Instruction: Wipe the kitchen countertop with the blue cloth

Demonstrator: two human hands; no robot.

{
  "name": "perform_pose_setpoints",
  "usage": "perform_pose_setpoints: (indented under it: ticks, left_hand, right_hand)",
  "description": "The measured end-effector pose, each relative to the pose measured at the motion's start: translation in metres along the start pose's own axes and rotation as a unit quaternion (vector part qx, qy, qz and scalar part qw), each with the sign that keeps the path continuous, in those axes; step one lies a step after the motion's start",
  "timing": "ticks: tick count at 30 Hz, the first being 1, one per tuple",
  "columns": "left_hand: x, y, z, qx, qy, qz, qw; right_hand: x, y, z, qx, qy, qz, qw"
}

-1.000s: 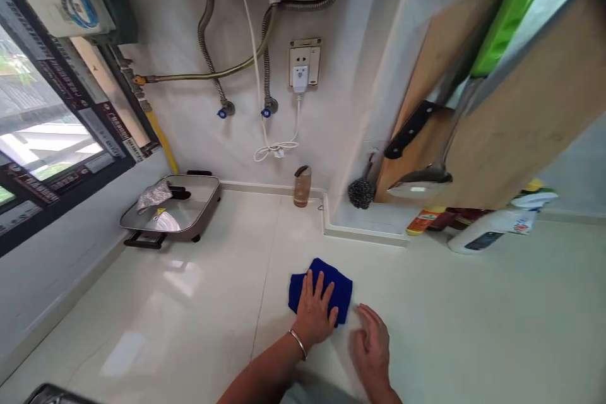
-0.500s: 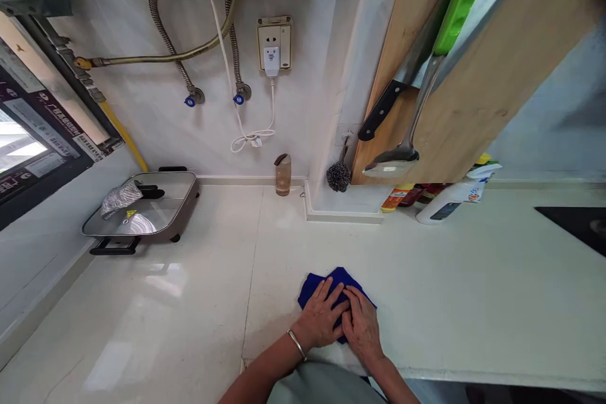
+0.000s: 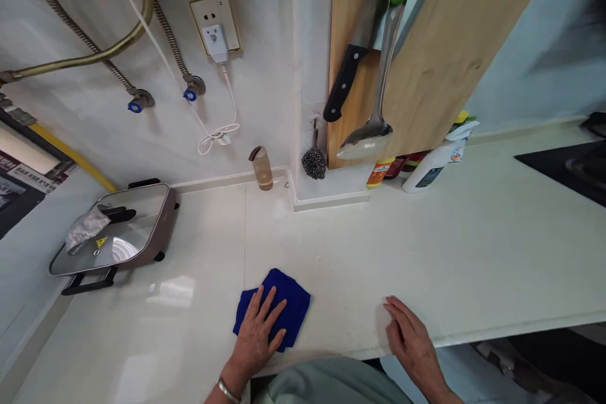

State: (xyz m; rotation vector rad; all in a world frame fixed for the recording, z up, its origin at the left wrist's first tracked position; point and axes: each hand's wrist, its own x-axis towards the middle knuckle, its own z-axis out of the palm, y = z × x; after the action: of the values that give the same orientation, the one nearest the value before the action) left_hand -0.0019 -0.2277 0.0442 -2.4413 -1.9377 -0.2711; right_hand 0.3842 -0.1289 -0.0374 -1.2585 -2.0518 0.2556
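Note:
A folded dark blue cloth (image 3: 294,309) lies on the white countertop (image 3: 331,252) near its front edge. My left hand (image 3: 255,334), with a metal bangle at the wrist, presses flat on the cloth, fingers spread. My right hand (image 3: 409,341) is off the cloth, to its right. Its fingertips touch the bare countertop close to the front edge. It holds nothing. The cloth's lower left part is hidden under my left hand.
At the left stands an electric pan with a glass lid (image 3: 113,230). Along the back are a small bottle (image 3: 262,168), a steel wool scrubber (image 3: 314,163), a black-handled kitchen knife (image 3: 343,82), wooden cutting boards (image 3: 440,38) and a white detergent bottle (image 3: 433,167). A black hob (image 3: 568,167) lies far right.
My right hand has moved right, off the cloth and onto the countertop. My left hand and the cloth have shifted left. The view has turned and dropped toward the counter's front edge.

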Motion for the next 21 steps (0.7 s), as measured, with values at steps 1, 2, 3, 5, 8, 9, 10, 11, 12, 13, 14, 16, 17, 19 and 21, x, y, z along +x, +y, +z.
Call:
perform_pose_setpoints:
  ticks: [1,2,3,5,8,9,10,11,12,13,14,16,17,19,21]
  left_hand:
    - [-0.002,0.0,0.001,0.006,0.003,-0.009,1.0]
    - [-0.001,0.002,0.003,0.009,0.009,-0.022,1.0]
    - [0.004,0.004,0.005,0.01,0.018,-0.038,0.999]
    - [0.021,0.011,0.012,0.006,0.04,-0.076,0.996]
    - [0.059,0.014,0.024,-0.008,0.072,-0.12,0.99]
    - [0.073,0.013,0.027,-0.013,0.082,-0.131,0.988]
    - [0.086,0.011,0.03,-0.017,0.09,-0.139,0.986]
    - [0.099,0.007,0.032,-0.021,0.095,-0.146,0.984]
    - [0.111,0.002,0.034,-0.025,0.099,-0.151,0.983]
    - [0.122,-0.003,0.035,-0.027,0.1,-0.154,0.983]
    - [0.133,-0.009,0.035,-0.029,0.101,-0.158,0.982]
    - [0.153,-0.023,0.035,-0.026,0.108,-0.175,0.978]
    - [0.162,-0.03,0.035,-0.022,0.113,-0.187,0.976]
    - [0.181,-0.045,0.035,-0.013,0.123,-0.215,0.969]
    - [0.2,-0.061,0.037,-0.006,0.127,-0.239,0.963]
  right_hand:
    - [0.001,0.0,0.0,-0.007,0.003,0.002,1.0]
    - [0.002,-0.002,0.001,-0.021,0.011,0.008,1.0]
    - [0.003,-0.003,0.003,-0.041,0.024,0.016,0.999]
    - [0.005,-0.006,0.009,-0.082,0.048,0.037,0.995]
    - [0.005,-0.008,0.013,-0.105,0.051,0.049,0.992]
    - [0.004,-0.008,0.014,-0.104,0.046,0.049,0.992]
    - [0.004,-0.008,0.013,-0.104,0.042,0.05,0.992]
    - [0.003,-0.007,0.013,-0.105,0.038,0.051,0.992]
    - [0.003,-0.007,0.012,-0.106,0.035,0.052,0.992]
    - [0.002,-0.006,0.012,-0.107,0.032,0.05,0.993]
    - [0.002,-0.006,0.012,-0.108,0.029,0.047,0.993]
    - [0.002,-0.005,0.012,-0.112,0.03,0.042,0.992]
    - [0.002,-0.004,0.013,-0.114,0.031,0.041,0.992]
    - [0.0,0.0,0.015,-0.117,0.033,0.042,0.992]
    - [-0.003,0.007,0.018,-0.119,0.029,0.036,0.992]
